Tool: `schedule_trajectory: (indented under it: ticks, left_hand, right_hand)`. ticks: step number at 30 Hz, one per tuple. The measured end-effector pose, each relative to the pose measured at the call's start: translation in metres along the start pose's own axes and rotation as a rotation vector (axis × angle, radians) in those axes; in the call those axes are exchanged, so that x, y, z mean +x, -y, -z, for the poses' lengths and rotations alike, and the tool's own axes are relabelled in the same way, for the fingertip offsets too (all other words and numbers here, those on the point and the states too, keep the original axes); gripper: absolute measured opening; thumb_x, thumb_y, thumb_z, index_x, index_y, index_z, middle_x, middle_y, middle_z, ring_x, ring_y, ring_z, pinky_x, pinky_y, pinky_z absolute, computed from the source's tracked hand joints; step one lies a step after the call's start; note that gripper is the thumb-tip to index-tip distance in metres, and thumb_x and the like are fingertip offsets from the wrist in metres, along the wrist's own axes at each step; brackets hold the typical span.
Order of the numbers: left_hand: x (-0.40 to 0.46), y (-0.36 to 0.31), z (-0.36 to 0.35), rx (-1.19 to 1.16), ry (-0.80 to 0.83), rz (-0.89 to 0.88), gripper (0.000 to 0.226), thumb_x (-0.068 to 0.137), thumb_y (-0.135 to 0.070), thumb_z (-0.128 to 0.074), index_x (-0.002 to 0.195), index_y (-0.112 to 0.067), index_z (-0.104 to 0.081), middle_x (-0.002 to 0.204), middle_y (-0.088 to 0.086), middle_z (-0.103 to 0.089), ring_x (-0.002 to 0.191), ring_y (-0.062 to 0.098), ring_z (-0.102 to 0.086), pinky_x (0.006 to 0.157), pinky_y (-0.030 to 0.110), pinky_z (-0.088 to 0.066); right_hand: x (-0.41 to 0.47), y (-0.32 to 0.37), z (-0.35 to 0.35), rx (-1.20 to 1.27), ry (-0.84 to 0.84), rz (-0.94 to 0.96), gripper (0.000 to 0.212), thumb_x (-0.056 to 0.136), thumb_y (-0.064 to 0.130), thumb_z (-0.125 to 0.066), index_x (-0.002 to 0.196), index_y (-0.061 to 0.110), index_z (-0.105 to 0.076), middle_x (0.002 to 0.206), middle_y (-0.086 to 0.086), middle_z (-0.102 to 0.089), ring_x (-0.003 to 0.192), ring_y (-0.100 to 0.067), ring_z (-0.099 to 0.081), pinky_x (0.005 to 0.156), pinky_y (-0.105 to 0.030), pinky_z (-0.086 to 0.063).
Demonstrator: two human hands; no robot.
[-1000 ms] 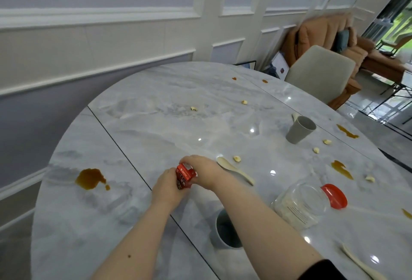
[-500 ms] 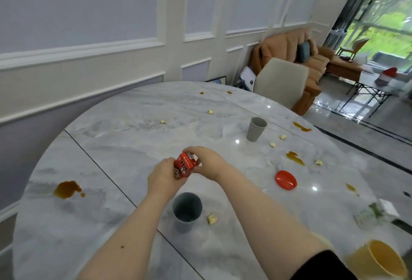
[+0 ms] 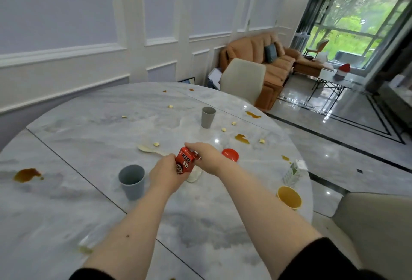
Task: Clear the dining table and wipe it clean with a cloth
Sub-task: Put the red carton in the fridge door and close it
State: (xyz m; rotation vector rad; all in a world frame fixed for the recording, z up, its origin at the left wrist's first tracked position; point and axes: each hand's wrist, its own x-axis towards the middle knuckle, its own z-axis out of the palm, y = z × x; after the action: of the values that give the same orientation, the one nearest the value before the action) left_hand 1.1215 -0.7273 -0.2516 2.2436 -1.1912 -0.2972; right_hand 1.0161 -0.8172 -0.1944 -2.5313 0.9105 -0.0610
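Above the middle of the round marble table (image 3: 89,137) I hold a small red drink carton (image 3: 185,162) in both hands. My left hand (image 3: 165,173) grips its lower part from the left. My right hand (image 3: 206,156) pinches its top from the right. On the table stand a blue-grey cup (image 3: 132,181), a grey cup (image 3: 208,116), a yellow cup (image 3: 289,197) and a green-white carton (image 3: 293,172). A red lid (image 3: 230,154) and a pale spoon (image 3: 148,149) lie close to my hands. No cloth is in view.
Brown spills (image 3: 26,174) and several crumbs dot the tabletop. One beige chair (image 3: 243,80) stands at the table's far side and another chair (image 3: 376,230) at the near right. An orange sofa (image 3: 263,61) sits beyond, by the glossy floor.
My view has lifted and swung right, bringing the yellow cup, the green-white carton and the room into sight. Both hands keep hold of the red carton, now raised a little.
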Motion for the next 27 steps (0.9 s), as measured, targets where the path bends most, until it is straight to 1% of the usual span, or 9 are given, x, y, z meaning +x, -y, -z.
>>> schedule_trajectory:
  ticks: [4, 9, 11, 13, 15, 17, 22, 25, 27]
  left_hand:
    - [-0.013, -0.043, -0.017, -0.044, 0.042, -0.065, 0.039, 0.074, -0.054, -0.065, 0.085, -0.019, -0.051, 0.083, -0.002, -0.061, 0.079, 0.021, -0.059, 0.057, 0.028, -0.035]
    - [-0.019, -0.084, -0.043, -0.129, 0.12, -0.151, 0.037, 0.072, -0.049, -0.07, 0.084, -0.018, -0.053, 0.079, -0.002, -0.06, 0.072, 0.019, -0.058, 0.053, 0.028, -0.037]
    - [-0.021, -0.098, -0.057, -0.159, 0.166, -0.186, 0.036, 0.072, -0.044, -0.072, 0.09, -0.017, -0.054, 0.083, -0.002, -0.061, 0.078, 0.021, -0.06, 0.058, 0.028, -0.041]
    - [-0.023, -0.112, -0.07, -0.173, 0.215, -0.223, 0.041, 0.072, -0.039, -0.074, 0.102, -0.016, -0.057, 0.092, 0.0, -0.062, 0.085, 0.021, -0.061, 0.063, 0.028, -0.043]
    - [-0.023, -0.126, -0.084, -0.177, 0.249, -0.251, 0.05, 0.071, -0.036, -0.075, 0.114, -0.016, -0.056, 0.102, 0.001, -0.064, 0.093, 0.021, -0.061, 0.071, 0.03, -0.049]
    - [-0.02, -0.141, -0.096, -0.195, 0.257, -0.276, 0.049, 0.07, -0.036, -0.076, 0.112, -0.018, -0.057, 0.102, 0.0, -0.065, 0.094, 0.021, -0.061, 0.075, 0.033, -0.051]
    - [-0.008, -0.173, -0.133, -0.181, 0.244, -0.255, 0.039, 0.072, -0.035, -0.075, 0.1, -0.018, -0.055, 0.088, -0.005, -0.059, 0.079, 0.014, -0.053, 0.063, 0.025, -0.037]
    - [0.004, -0.188, -0.163, -0.214, 0.253, -0.221, 0.038, 0.07, -0.034, -0.077, 0.097, -0.017, -0.056, 0.091, -0.002, -0.064, 0.081, 0.016, -0.058, 0.063, 0.026, -0.041]
    - [0.013, -0.199, -0.183, -0.233, 0.256, -0.204, 0.039, 0.069, -0.035, -0.078, 0.097, -0.017, -0.057, 0.093, 0.0, -0.064, 0.084, 0.019, -0.06, 0.066, 0.028, -0.045]
  right_hand:
    - [-0.034, -0.03, 0.015, -0.018, -0.051, -0.088, 0.059, 0.094, 0.004, -0.048, 0.147, 0.02, -0.03, 0.146, -0.006, -0.039, 0.132, -0.024, -0.04, 0.111, -0.035, -0.033]
    - [-0.073, -0.065, 0.032, 0.053, -0.151, -0.207, 0.062, 0.09, 0.005, -0.056, 0.146, 0.021, -0.033, 0.145, -0.004, -0.042, 0.13, -0.022, -0.043, 0.11, -0.034, -0.034]
    - [-0.092, -0.082, 0.039, 0.069, -0.203, -0.226, 0.061, 0.089, 0.006, -0.058, 0.144, 0.02, -0.036, 0.144, -0.003, -0.044, 0.127, -0.021, -0.046, 0.106, -0.028, -0.035]
    - [-0.109, -0.104, 0.044, 0.073, -0.23, -0.265, 0.057, 0.09, 0.009, -0.059, 0.143, 0.02, -0.038, 0.143, -0.001, -0.045, 0.123, -0.019, -0.049, 0.1, -0.024, -0.035]
    - [-0.119, -0.13, 0.05, 0.045, -0.251, -0.332, 0.056, 0.091, 0.012, -0.057, 0.142, 0.022, -0.038, 0.144, -0.001, -0.043, 0.125, -0.017, -0.047, 0.104, -0.027, -0.036]
    - [-0.125, -0.159, 0.055, 0.016, -0.288, -0.399, 0.052, 0.093, 0.015, -0.055, 0.142, 0.022, -0.039, 0.145, 0.0, -0.042, 0.13, -0.018, -0.042, 0.109, -0.032, -0.036]
    - [-0.123, -0.227, 0.066, -0.124, -0.381, -0.518, 0.042, 0.096, 0.018, -0.048, 0.138, 0.022, -0.045, 0.142, -0.001, -0.047, 0.131, -0.02, -0.042, 0.108, -0.033, -0.035]
    - [-0.114, -0.266, 0.067, -0.262, -0.328, -0.513, 0.039, 0.097, 0.018, -0.046, 0.135, 0.018, -0.047, 0.138, -0.003, -0.049, 0.128, -0.022, -0.043, 0.107, -0.033, -0.032]
    - [-0.105, -0.296, 0.065, -0.314, -0.283, -0.514, 0.038, 0.095, 0.015, -0.046, 0.133, 0.016, -0.048, 0.139, -0.003, -0.047, 0.131, -0.022, -0.038, 0.107, -0.032, -0.027]
